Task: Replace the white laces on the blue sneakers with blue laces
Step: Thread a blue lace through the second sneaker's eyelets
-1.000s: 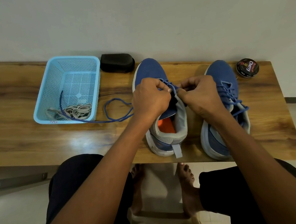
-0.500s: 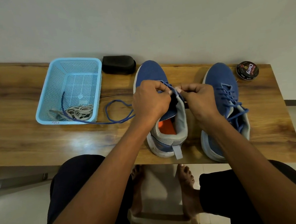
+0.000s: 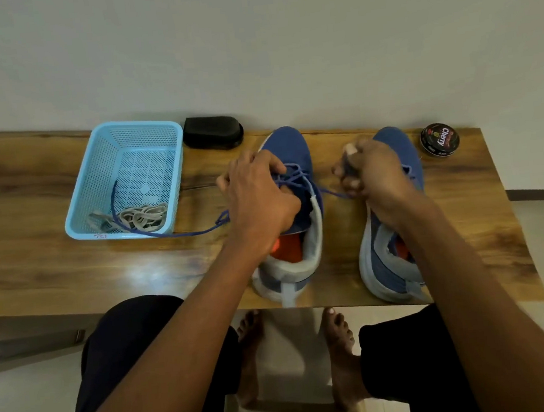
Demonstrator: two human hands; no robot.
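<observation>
White laces (image 3: 143,216) out; right hand (image 3: 372,171) pinches blue lace (image 3: 331,193), pulling it taut; left hand (image 3: 260,197) grips half-laced sneaker (image 3: 286,144).

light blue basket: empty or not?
Not empty. The light blue perforated plastic basket holds a bundle of pale grey-white laces at its near end, and a blue lace trails out over its rim.
</observation>
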